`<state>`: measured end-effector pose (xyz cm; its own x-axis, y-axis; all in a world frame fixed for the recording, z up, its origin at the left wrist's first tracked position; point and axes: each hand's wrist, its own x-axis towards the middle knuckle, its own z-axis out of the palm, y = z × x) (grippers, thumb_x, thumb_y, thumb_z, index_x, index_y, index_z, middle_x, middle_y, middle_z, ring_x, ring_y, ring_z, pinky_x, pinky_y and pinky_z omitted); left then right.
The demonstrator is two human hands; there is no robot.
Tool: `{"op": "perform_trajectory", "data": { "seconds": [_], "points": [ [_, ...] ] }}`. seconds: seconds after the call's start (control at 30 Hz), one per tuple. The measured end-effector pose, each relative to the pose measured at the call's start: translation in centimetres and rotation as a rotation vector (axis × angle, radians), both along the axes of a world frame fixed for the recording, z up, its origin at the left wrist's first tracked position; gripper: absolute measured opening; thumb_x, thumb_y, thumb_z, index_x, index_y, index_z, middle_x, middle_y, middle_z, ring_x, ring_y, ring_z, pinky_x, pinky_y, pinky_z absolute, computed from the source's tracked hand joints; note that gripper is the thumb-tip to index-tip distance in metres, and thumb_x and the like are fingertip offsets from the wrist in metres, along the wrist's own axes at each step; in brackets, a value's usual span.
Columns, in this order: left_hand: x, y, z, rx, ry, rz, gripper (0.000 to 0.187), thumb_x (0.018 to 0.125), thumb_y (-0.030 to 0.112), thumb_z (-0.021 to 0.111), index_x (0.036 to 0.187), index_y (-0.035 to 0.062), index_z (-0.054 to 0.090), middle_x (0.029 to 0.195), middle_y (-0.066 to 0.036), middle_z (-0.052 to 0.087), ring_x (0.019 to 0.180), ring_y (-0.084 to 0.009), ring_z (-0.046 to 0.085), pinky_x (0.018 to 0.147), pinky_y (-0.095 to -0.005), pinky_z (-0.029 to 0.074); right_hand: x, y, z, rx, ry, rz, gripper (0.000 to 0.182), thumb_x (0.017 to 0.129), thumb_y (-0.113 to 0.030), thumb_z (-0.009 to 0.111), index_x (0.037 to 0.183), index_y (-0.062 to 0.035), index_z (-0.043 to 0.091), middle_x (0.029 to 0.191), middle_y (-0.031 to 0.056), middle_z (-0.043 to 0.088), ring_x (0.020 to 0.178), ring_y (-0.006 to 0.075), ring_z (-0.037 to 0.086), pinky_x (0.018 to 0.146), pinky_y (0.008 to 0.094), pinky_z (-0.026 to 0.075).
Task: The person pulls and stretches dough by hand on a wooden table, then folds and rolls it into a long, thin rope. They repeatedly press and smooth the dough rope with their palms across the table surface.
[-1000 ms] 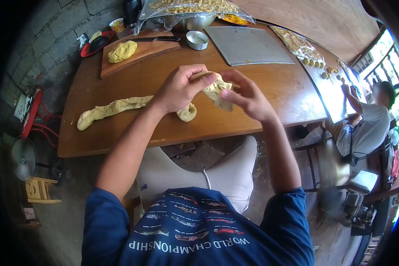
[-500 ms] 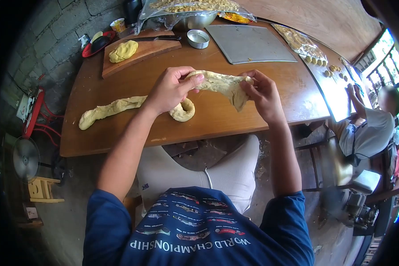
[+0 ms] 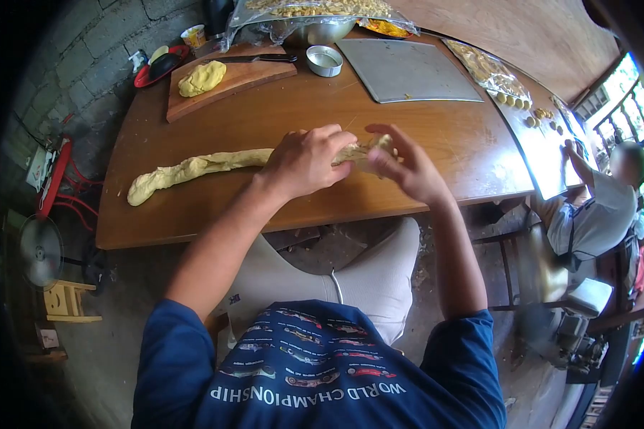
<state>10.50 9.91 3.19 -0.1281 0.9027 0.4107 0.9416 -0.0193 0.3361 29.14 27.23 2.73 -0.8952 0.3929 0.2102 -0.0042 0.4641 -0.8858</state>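
Observation:
A long, uneven rope of pale yellow dough point(image 3: 200, 166) lies across the wooden table, its rounded left end near the front left corner. My left hand point(image 3: 309, 159) is closed over the dough toward its right end and hides part of it. Just to the right, my right hand point(image 3: 411, 168) curls its thumb and fingers around the dough's far end, slightly smeared by motion. Between both hands a short, ragged stretch of dough shows. A separate yellow dough lump point(image 3: 202, 79) rests on a wooden cutting board point(image 3: 247, 77).
Behind the board's edge lies a knife point(image 3: 265, 57). A round metal tin point(image 3: 324, 61) stands beside a flat metal tray point(image 3: 408, 71). Farther back is a plastic-covered metal bowl point(image 3: 315, 32). Another person point(image 3: 601, 193) sits at the right by small dough balls point(image 3: 514, 101).
Both hands have come down toward the table. The dough that was stretched and hanging between them is now bunched lower, and the curled loop under my left hand no longer shows.

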Motion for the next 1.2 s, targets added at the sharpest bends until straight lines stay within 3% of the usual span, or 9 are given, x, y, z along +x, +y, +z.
{"op": "perform_trajectory", "data": {
  "seconds": [0.07,0.17,0.33,0.53,0.63,0.83,1.03,1.17,1.2],
  "points": [
    [-0.3,0.3,-0.7,0.02,-0.003,-0.004,0.035,0.096,0.029,0.081,0.122,0.0055,0.075,0.111,-0.015,0.077,0.096,-0.0384,0.077,0.084,-0.0484,0.062,-0.3,-1.2,-1.0,0.519,0.046,0.017,0.068,0.097,-0.037,0.084,0.151,-0.0064,0.057,0.131,0.0219,0.069,0.109,0.0397,0.074,0.095,0.0465,0.059],
    [-0.4,1.0,-0.9,0.045,-0.118,-0.046,0.029,0.102,0.028,0.076,0.116,0.0025,0.076,0.101,-0.018,0.078,0.091,-0.0393,0.077,0.08,-0.0472,0.06,-1.1,-2.0,-2.6,0.591,-0.079,-0.093,0.064,0.097,-0.034,0.082,0.149,-0.0061,0.057,0.128,0.0205,0.069,0.111,0.0428,0.073,0.095,0.0498,0.06],
    [-0.8,1.2,-0.8,-0.006,-0.37,0.026,0.031,0.107,0.032,0.073,0.104,0.0011,0.075,0.079,-0.018,0.075,0.081,-0.039,0.077,0.076,-0.0436,0.058,-1.4,-1.6,-2.1,0.718,-0.153,-0.037,0.036,0.101,-0.032,0.074,0.122,-0.0055,0.063,0.103,0.0193,0.075,0.094,0.0423,0.076,0.08,0.0539,0.061],
    [-1.4,0.8,-1.6,0.095,-0.343,-0.073,0.037,0.103,0.033,0.08,0.124,0.0053,0.068,0.099,-0.016,0.078,0.095,-0.0376,0.078,0.079,-0.0439,0.061,-0.6,0.0,0.0,0.842,-0.24,-0.088,0.027,0.103,-0.03,0.073,0.097,-0.0058,0.063,0.084,0.0176,0.075,0.08,0.0414,0.075,0.07,0.053,0.059],
    [-0.7,0.5,-2.5,0.196,-0.136,-0.123,0.046,0.098,0.028,0.084,0.134,0.0086,0.063,0.109,-0.015,0.078,0.102,-0.0383,0.078,0.082,-0.0466,0.063,-0.2,1.0,-0.1,0.84,-0.142,-0.048,0.021,0.102,-0.023,0.073,0.106,-0.0034,0.067,0.093,0.0204,0.075,0.086,0.044,0.075,0.072,0.0534,0.058],
    [-0.1,1.1,-2.6,0.149,-0.08,-0.051,0.025,0.1,0.019,0.078,0.12,0.0051,0.073,0.109,-0.016,0.081,0.098,-0.0405,0.078,0.08,-0.0493,0.062,-0.6,-0.4,-1.3,0.611,0.135,0.004,0.039,0.101,-0.024,0.072,0.134,-0.0035,0.068,0.114,0.0234,0.074,0.1,0.0442,0.076,0.084,0.0528,0.063],
    [-0.2,1.2,-2.8,0.065,-0.163,-0.03,0.022,0.11,0.024,0.066,0.113,0.0033,0.074,0.098,-0.019,0.08,0.093,-0.0397,0.078,0.075,-0.0481,0.06,-0.4,-1.1,0.0,0.882,-0.165,0.042,0.032,0.108,-0.039,0.07,0.113,-0.0069,0.068,0.087,0.017,0.076,0.077,0.0395,0.077,0.066,0.0505,0.06],
    [-0.9,2.0,-3.1,0.219,-0.371,-0.122,0.031,0.114,0.032,0.063,0.112,0.0028,0.072,0.087,-0.016,0.078,0.084,-0.0369,0.078,0.076,-0.0429,0.06,-0.9,-0.2,0.9,0.901,-0.118,0.005,0.038,0.109,-0.044,0.07,0.1,-0.0081,0.065,0.07,0.0123,0.072,0.063,0.038,0.073,0.055,0.0482,0.055],
    [-1.1,1.5,-2.3,0.109,-0.483,-0.146,0.037,0.112,0.039,0.066,0.12,0.0031,0.069,0.097,-0.016,0.077,0.092,-0.0361,0.077,0.084,-0.0423,0.06,-0.9,0.1,1.9,0.904,0.003,-0.074,0.037,0.109,-0.042,0.071,0.099,-0.0065,0.068,0.068,0.0121,0.071,0.06,0.0358,0.072,0.054,0.0465,0.054]
  ]
}}
